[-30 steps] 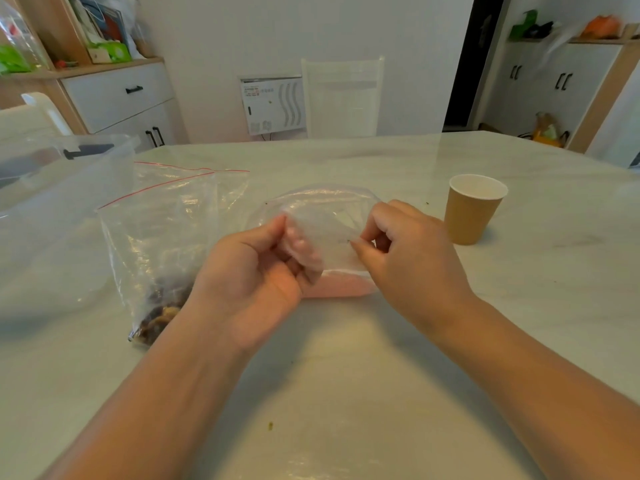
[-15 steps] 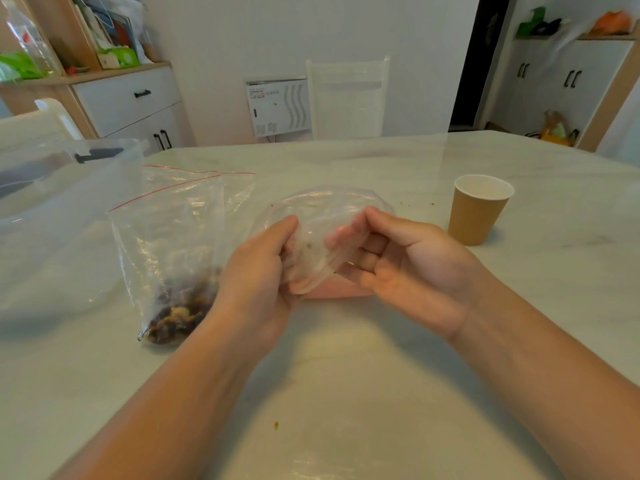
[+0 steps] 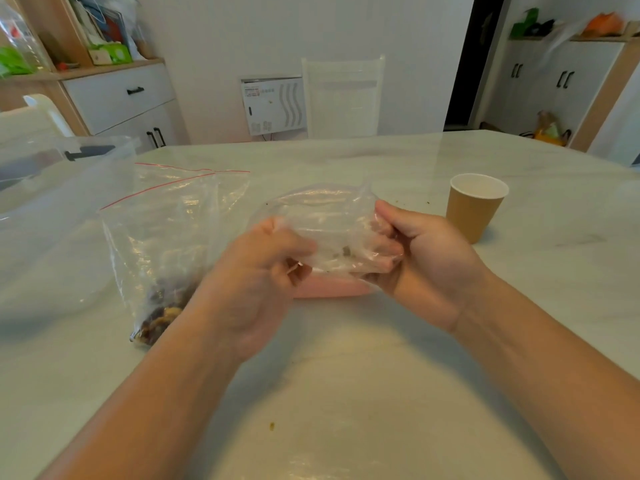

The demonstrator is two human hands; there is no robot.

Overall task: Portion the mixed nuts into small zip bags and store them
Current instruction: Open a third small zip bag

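Note:
A small clear zip bag [image 3: 325, 223] is held above the table between both hands. My left hand [image 3: 256, 275] grips its left edge with curled fingers. My right hand [image 3: 419, 261] grips its right edge, fingers curled into the plastic. A few crumbs lie inside the small bag. To the left stands a large clear zip bag [image 3: 166, 244] with a red seal line, and mixed nuts [image 3: 159, 313] sit at its bottom. Under the small bag lies a pink flat thing [image 3: 332, 289], partly hidden.
A brown paper cup [image 3: 474, 206] stands upright to the right of my hands. A clear plastic container [image 3: 48, 188] sits at the far left of the marble table [image 3: 346, 393]. A white chair [image 3: 343, 95] stands behind the table. Small crumbs dot the tabletop.
Both hands have spread apart, stretching the small bag wider. My right hand has shifted from flat fingers under the bag to a curled grip on its right edge.

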